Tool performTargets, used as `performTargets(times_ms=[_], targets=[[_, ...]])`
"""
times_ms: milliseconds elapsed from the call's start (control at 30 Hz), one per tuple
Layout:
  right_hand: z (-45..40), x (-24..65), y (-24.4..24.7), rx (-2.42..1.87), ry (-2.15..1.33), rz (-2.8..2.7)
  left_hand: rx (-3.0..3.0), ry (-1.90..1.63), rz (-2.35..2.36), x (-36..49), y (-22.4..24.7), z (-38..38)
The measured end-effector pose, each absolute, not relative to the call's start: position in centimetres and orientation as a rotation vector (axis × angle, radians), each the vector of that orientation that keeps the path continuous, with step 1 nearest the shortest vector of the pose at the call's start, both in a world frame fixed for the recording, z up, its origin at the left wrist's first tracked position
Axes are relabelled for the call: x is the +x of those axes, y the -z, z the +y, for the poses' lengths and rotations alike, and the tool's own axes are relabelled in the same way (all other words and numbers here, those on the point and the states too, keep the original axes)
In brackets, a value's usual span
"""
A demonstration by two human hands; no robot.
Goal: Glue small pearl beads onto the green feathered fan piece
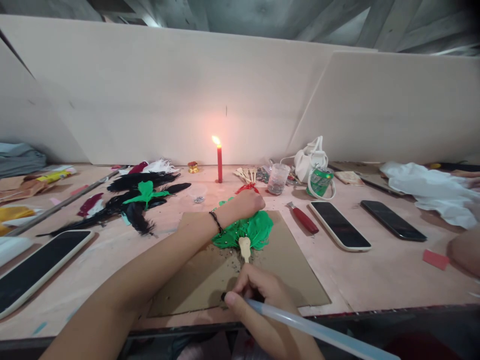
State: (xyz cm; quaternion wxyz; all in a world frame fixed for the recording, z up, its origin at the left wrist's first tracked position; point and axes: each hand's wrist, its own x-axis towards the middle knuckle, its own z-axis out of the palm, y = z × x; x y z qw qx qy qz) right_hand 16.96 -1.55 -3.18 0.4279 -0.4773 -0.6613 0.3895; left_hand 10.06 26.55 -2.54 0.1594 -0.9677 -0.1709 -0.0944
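Observation:
A green feather fan [261, 230] with a pale wooden handle [245, 247] lies on a brown cardboard sheet [296, 270]. My left hand [249, 201] reaches across the top of the fan, beside a red ribbon [245, 187]; its fingers are hidden from view. Near the cardboard's front edge, my right hand [258, 295] is closed around a translucent bluish pen-like stick [300, 322] with a dark tip, just below the fan's handle. Small dark and shiny bits are scattered around the handle.
A lit red candle [219, 164] stands behind the fan. Black feathers [144, 181] lie left. Rightward are a clear cup [278, 179], a green can [320, 182], a red-handled knife [304, 218] and two phones [339, 225]. Another phone [41, 265] is at left. Someone's hand [465, 250] shows far right.

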Motion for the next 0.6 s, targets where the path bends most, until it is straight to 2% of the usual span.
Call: performTargets(times_ms=[300,600], targets=[[-1.6,17.0,3.3,-1.188,-0.993,-1.656,-2.829,0.161,-0.596,9.0,1.0,27.1],[-1.6,16.9,3.4,-1.185,-1.010,-1.641,-2.815,0.420,-0.901,2.1,-7.8,29.1]])
